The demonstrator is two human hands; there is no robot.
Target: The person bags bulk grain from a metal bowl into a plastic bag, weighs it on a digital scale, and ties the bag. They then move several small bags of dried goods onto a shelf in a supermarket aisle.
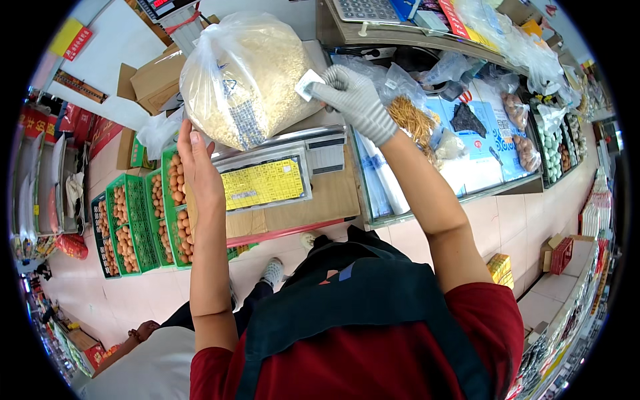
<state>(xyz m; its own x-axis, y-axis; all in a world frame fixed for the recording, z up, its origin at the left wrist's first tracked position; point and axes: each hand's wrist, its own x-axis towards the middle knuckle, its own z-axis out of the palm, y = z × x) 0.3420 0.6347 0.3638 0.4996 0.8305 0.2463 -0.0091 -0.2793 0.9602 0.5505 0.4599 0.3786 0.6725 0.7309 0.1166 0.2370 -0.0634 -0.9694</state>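
Observation:
A large clear plastic bag of pale grains or flakes (250, 85), printed in blue, rests on the metal platform of a scale (320, 131). My right hand (355, 97), in a grey knitted glove, pinches a small white label (306, 84) at the bag's right side. My left hand (200, 165) is bare, with fingers raised beside the bag's lower left; whether the fingertips touch it I cannot tell. Below the bag, a yellow printed chart (265, 184) sits on the front of the scale, which stands on a wooden table (300, 215).
Green crates of brown eggs (127, 225) stand at the left. On the right, a glass-edged counter (450, 192) carries bagged dry goods (412, 120), below a shelf with a calculator (367, 10). Another person in a pale shirt (145, 365) stands close at lower left. Open cardboard boxes (157, 80) lie behind.

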